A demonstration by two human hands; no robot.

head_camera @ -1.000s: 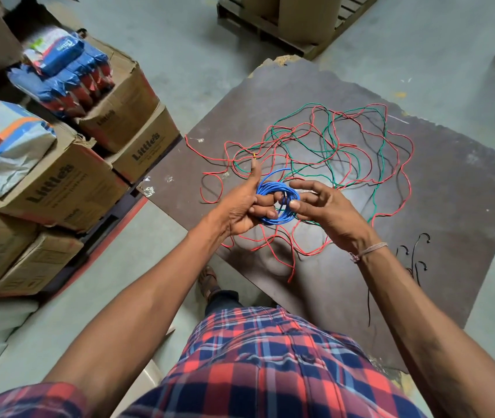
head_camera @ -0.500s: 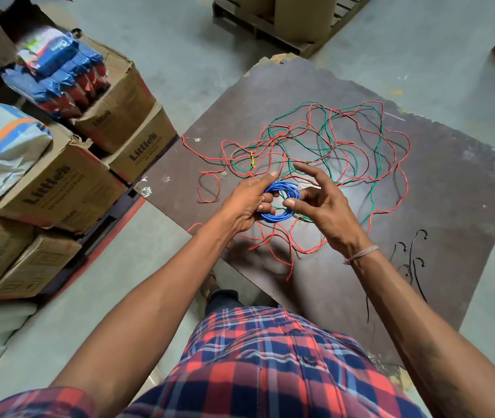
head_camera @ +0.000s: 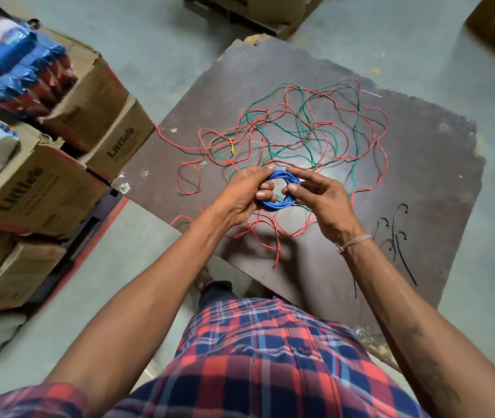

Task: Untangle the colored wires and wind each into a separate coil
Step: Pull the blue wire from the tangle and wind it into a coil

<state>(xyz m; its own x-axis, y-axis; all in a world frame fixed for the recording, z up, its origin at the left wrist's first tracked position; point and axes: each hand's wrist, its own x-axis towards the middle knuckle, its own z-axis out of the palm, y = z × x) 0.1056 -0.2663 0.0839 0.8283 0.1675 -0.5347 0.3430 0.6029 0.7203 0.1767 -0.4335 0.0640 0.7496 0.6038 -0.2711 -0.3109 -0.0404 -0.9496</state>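
Colored wires are what we have here, but we start with what carries them: a dark brown board [head_camera: 421, 182] lies on the grey floor, filling the centre and right of the frame. At the left edge we see stacked cardboard boxes [head_camera: 44, 188] printed "Little's", with blue and red packets [head_camera: 17, 67] piled on the topmost box in the upper left. Along the bottom of the frame is the person's red and blue plaid shirt [head_camera: 270, 363].

On the board, in the upper middle of the frame, the red wire [head_camera: 386, 146] and the green wire [head_camera: 303, 116] sprawl in one loose tangle, crossing each other many times. A short yellow tie [head_camera: 232, 146] sits at the tangle's left side.

Just below the tangle, held above the board, is the blue wire coil [head_camera: 282, 191], wound into a small ring. We see the left hand [head_camera: 240, 194] gripping its left side, fingers curled through the ring. The right hand [head_camera: 321, 197] pinches the right side between thumb and fingers. A thin thread band [head_camera: 354, 242] circles the right wrist.
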